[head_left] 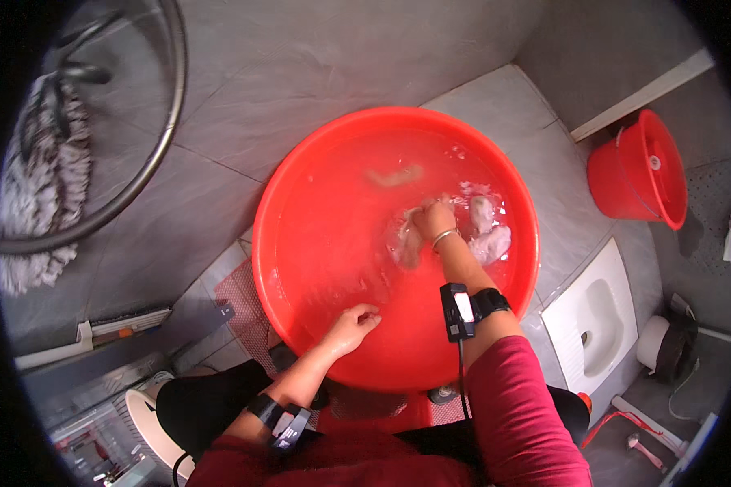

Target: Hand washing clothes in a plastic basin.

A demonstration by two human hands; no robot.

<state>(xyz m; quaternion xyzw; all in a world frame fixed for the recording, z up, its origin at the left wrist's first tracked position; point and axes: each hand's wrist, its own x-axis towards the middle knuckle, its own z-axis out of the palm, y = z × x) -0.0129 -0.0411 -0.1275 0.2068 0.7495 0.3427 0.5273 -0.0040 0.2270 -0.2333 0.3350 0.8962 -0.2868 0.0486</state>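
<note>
A large round red tub point(274, 191) of cloudy water stands in front of me. My right hand point(435, 217), with a bangle at its wrist, is in the tub right of the middle. Its fingers are closed on a wet, pale piece of cloth point(411, 245), partly under water; the fingertips are partly hidden. Just right of that hand, two whitish wet bundles point(482, 214) stick up from the water. Farther back a beige strip of cloth point(395, 175) lies submerged. Over the tub's near left part, my left hand point(353, 327) hangs with loosely bent fingers, holding nothing visible.
A red bucket point(621, 174) is at the far right, with a white squat toilet point(597, 325) nearer. At left hang a grey hose point(166, 130) and a shaggy mop head point(49, 178). A cable point(461, 381) runs down from my right forearm's strapped device.
</note>
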